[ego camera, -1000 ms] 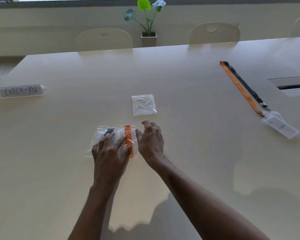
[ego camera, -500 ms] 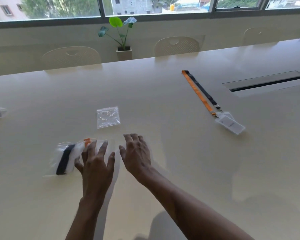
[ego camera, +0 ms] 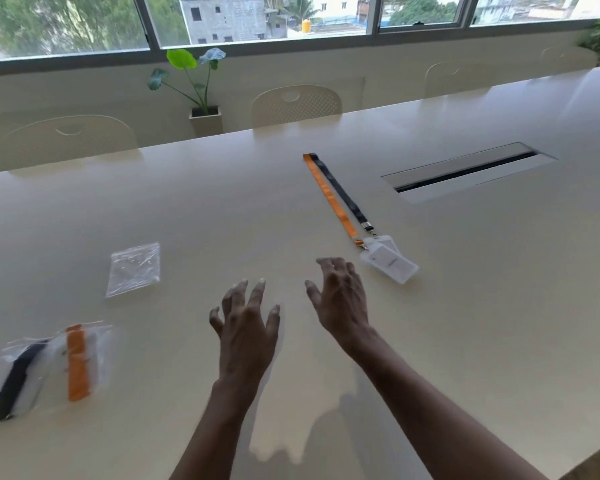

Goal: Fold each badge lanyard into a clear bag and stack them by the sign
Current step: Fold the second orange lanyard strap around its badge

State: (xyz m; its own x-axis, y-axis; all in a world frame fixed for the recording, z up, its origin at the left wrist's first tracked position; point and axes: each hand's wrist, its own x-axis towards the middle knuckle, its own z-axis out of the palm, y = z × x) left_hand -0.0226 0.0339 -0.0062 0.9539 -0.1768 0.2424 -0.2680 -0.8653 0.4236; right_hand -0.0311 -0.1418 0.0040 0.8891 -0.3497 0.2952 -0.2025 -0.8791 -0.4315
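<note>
A filled clear bag (ego camera: 54, 367) with a folded orange and black lanyard lies at the table's near left. An empty clear bag (ego camera: 134, 269) lies flat beyond it. An orange and black lanyard (ego camera: 336, 199) stretches out at centre right, its white badge holder (ego camera: 388, 259) at the near end. My left hand (ego camera: 246, 330) hovers over bare table with fingers spread, holding nothing. My right hand (ego camera: 340, 299) is open too, fingertips a short way left of the badge holder. The sign is out of view.
A long cable slot (ego camera: 465, 171) is set into the table (ego camera: 465, 306) at the right. Cream chairs (ego camera: 295, 103) line the far edge, and a potted plant (ego camera: 201, 95) stands beneath the window.
Both hands left the filled bag and moved right toward the loose lanyard. The view swung right, so the check-in sign slid out of frame.
</note>
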